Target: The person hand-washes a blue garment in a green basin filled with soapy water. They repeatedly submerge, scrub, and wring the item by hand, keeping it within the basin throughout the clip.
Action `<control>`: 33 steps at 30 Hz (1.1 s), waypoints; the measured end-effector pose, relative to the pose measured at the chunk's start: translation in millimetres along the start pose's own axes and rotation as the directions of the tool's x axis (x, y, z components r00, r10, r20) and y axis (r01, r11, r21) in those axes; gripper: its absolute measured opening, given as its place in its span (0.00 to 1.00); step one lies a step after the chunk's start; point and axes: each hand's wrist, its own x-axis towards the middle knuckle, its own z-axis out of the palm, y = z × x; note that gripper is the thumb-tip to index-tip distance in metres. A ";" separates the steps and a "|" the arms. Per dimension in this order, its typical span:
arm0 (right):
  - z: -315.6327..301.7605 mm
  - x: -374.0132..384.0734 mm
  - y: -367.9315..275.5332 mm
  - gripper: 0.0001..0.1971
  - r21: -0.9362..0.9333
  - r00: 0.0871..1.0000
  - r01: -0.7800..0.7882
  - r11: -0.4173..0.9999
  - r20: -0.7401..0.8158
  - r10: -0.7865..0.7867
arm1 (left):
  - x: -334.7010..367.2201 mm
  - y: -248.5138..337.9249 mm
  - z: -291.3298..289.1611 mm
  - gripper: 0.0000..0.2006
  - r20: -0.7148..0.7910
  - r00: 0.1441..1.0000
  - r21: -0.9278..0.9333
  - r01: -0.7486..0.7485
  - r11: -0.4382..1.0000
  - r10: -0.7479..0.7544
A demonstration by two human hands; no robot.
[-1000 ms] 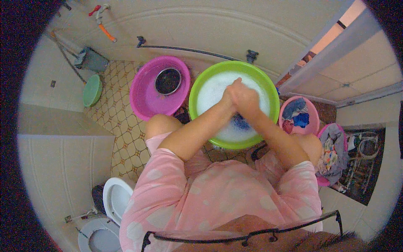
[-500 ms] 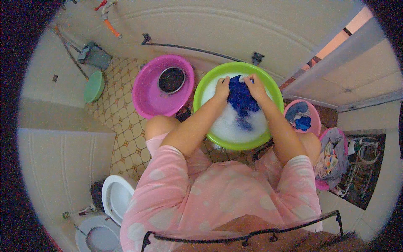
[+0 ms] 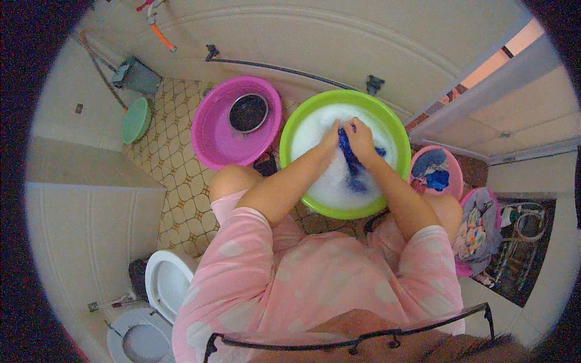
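Observation:
A lime-green basin (image 3: pixel 396 121) full of white suds stands in front of me. A dark blue cloth garment (image 3: pixel 351 158) hangs bunched between my hands, its lower part trailing into the foamy water. My left hand (image 3: pixel 331 138) is closed at the cloth's left edge, close to my other hand. On the other side, my right hand (image 3: pixel 361 137) grips the upper part of the cloth with bent fingers. Some of the cloth shows beyond my right wrist; the rest lies under the foam.
Left of the green basin is a pink-purple basin (image 3: pixel 209 142) holding a dark round pan-like vessel (image 3: pixel 249 113). To the right, a small pink basin (image 3: pixel 455 166) contains blue clothes, beside a heap of clothes (image 3: pixel 478 233). A toilet (image 3: pixel 142 336) stands lower left; a pipe (image 3: pixel 278 71) runs along the wall.
My hands have come closer together and slightly lower. The blue cloth, spread between them before, is now bunched narrow, with part of it out to the right of my right wrist.

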 end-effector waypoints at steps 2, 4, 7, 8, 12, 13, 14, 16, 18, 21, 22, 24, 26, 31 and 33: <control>-1.3 -8.7 -23.1 0.10 -0.094 0.995 0.092 0.991 0.041 -0.089 | -32.4 32.4 13.1 0.24 -0.040 0.996 -0.256 0.065 0.965 -0.078; 4.4 -16.6 -38.8 0.09 -0.355 0.965 0.244 0.902 0.178 -0.191 | -12.5 35.4 -7.6 0.23 0.119 0.981 -0.359 0.189 0.914 -0.155; 2.6 -31.6 -50.4 0.09 -0.295 0.914 0.404 0.866 0.099 -0.393 | -15.4 34.7 -1.6 0.20 0.175 0.957 -0.405 0.285 0.869 -0.232; -1.9 -24.3 -44.9 0.11 -0.345 0.929 0.361 0.866 0.053 -0.366 | -27.5 38.7 12.5 0.20 0.177 0.961 -0.437 0.269 0.858 -0.211; -21.1 -1.2 -35.2 0.15 -0.328 0.940 0.281 0.902 -0.095 -0.328 | -56.4 44.2 44.9 0.19 0.158 0.980 -0.568 0.189 0.801 -0.120; -24.9 -0.7 -37.9 0.15 -0.274 0.936 0.287 0.918 -0.123 -0.330 | -55.1 43.8 43.6 0.19 0.199 0.976 -0.548 0.185 0.816 -0.088; -21.6 -7.4 -44.6 0.13 -0.325 0.916 0.324 0.888 -0.127 -0.381 | -52.5 43.5 39.6 0.18 0.241 0.969 -0.527 0.180 0.830 -0.056; -5.9 -27.0 -59.8 0.12 -0.307 0.933 0.324 0.895 -0.055 -0.357 | -31.3 29.7 4.9 0.17 0.492 0.869 -0.492 0.227 0.840 0.053; -4.5 -35.9 -56.8 0.10 -0.324 0.951 0.305 0.896 0.044 -0.308 | -46.5 53.5 26.0 0.16 0.191 0.967 -0.383 0.234 0.894 -0.171; -4.6 -29.7 -45.2 0.09 -0.397 0.913 0.369 0.840 -0.012 -0.407 | -45.5 35.3 21.5 0.14 0.376 0.926 -0.617 0.230 0.752 0.025; -9.1 -21.7 -42.0 0.11 -0.433 0.896 0.392 0.811 -0.017 -0.443 | -43.1 24.6 16.9 0.13 0.491 0.845 -0.728 0.265 0.633 0.211; -24.3 1.6 -27.0 0.15 -0.521 0.867 0.408 0.750 -0.037 -0.497 | -54.2 35.5 31.6 0.12 0.319 0.948 -0.584 0.206 0.785 -0.012; -32.1 12.2 -21.6 0.18 -0.306 0.973 0.172 0.936 -0.094 -0.209 | -81.1 62.9 49.3 0.12 0.206 0.971 -0.433 0.199 0.879 -0.118; -30.0 22.1 -7.2 0.17 0.017 0.992 -0.059 0.998 -0.108 0.060 | -57.5 71.7 25.0 0.15 -0.078 0.974 0.244 -0.188 0.951 0.213; -28.1 21.0 -2.7 0.17 -0.031 0.998 -0.047 0.998 -0.046 0.046 | -44.4 70.8 7.6 0.16 -0.055 0.901 0.618 -0.308 0.724 0.431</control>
